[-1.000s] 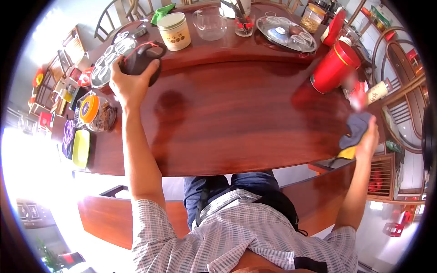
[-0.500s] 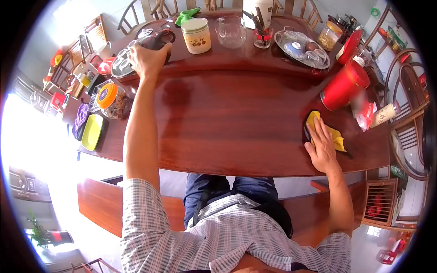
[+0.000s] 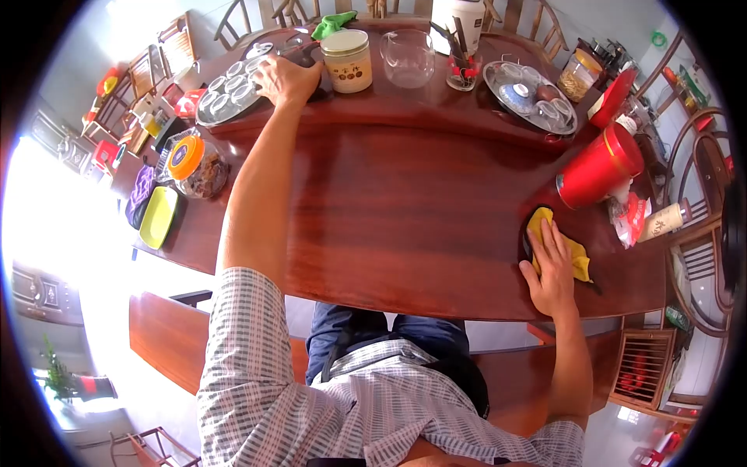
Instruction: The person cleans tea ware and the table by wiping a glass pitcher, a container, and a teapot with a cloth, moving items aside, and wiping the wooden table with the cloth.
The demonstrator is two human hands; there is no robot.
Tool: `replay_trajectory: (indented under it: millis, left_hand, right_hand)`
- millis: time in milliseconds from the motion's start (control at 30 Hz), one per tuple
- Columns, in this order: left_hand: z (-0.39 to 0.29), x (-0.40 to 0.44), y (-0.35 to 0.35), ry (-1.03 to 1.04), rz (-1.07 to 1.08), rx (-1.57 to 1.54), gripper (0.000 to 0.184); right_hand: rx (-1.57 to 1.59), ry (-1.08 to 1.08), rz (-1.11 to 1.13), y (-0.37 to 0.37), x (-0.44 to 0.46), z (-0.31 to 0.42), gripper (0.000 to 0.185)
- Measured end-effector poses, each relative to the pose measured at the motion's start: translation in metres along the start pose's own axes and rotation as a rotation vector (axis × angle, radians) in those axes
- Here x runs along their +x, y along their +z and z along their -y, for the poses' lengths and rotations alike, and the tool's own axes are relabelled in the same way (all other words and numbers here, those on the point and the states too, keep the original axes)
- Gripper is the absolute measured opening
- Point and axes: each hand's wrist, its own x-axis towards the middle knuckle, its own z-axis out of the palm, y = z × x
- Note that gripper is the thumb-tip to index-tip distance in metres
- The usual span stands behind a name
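My left hand [image 3: 286,81] is stretched to the back left of the table, its fingers spread over a dark pot [image 3: 299,52] that it largely hides. Left of it lies a round tray [image 3: 204,117] with several small glass cups; a cream-lidded jar [image 3: 347,62] stands just to its right. On the right of the table, my right hand [image 3: 552,272] lies flat with its fingers apart on a yellow and dark cloth [image 3: 579,259]. Beyond this hand a large red canister [image 3: 599,166] lies tilted.
A glass pitcher [image 3: 408,61], a cup of tools [image 3: 464,72] and a tray with a lidded bowl [image 3: 498,93] line the back. An orange-lidded jar [image 3: 204,167] and a green tray [image 3: 159,218] are at left. A bench [image 3: 167,342] stands below the table edge.
My left hand has carried the dark pot from the left toward the table's back. My right hand has brought the cloth down onto the table and now rests on it.
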Motion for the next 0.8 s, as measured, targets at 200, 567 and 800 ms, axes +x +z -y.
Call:
replay_trajectory:
  millis: [200, 567, 800]
  left_hand:
    - [-0.003, -0.004, 0.006, 0.023, 0.029, 0.006, 0.114]
    - [-0.007, 0.007, 0.031, 0.097, 0.028, 0.055, 0.114]
    - [-0.005, 0.016, 0.021, 0.102, 0.196, 0.026, 0.117]
  right_hand:
    - [0.022, 0.007, 0.005, 0.0, -0.001, 0.002, 0.059]
    - [0.023, -0.004, 0.004, -0.002, 0.006, 0.004, 0.06]
    - [0.043, -0.006, -0.032, -0.004, 0.003, 0.005, 0.058]
